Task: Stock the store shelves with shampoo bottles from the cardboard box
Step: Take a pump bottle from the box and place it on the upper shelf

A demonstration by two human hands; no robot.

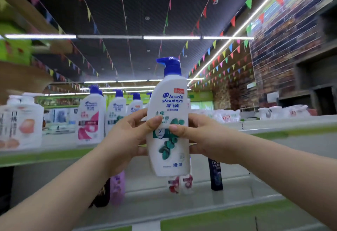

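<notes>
1. Fingers (155,123) of both hands are clamped on a white plastic shampoo bottle (168,101) with a blue pump top and a green-leaf label. The left hand (127,138) is wrapped round its left side and the right hand (206,139) round its right, with both thumbs pressed on the front.
2. The bottle is held upright in the air, label toward the camera, in front of the upper white shelf (284,133) with its green edge strip; it is not set down.
3. A row of similar blue-pump bottles (92,116) is seen standing on that shelf, just behind the left hand, with peach-labelled white pump bottles (21,121) further left.
4. On the lower shelf (218,218), a slim dark bottle (216,174) and a purple bottle (118,187) are seen, well apart.
5. The placing step is judged to be in hand. The bottle would need to be carried forward, kept upright, lowered onto bare shelf to the right of the row, label outward, and released. The cardboard box is not in view.
</notes>
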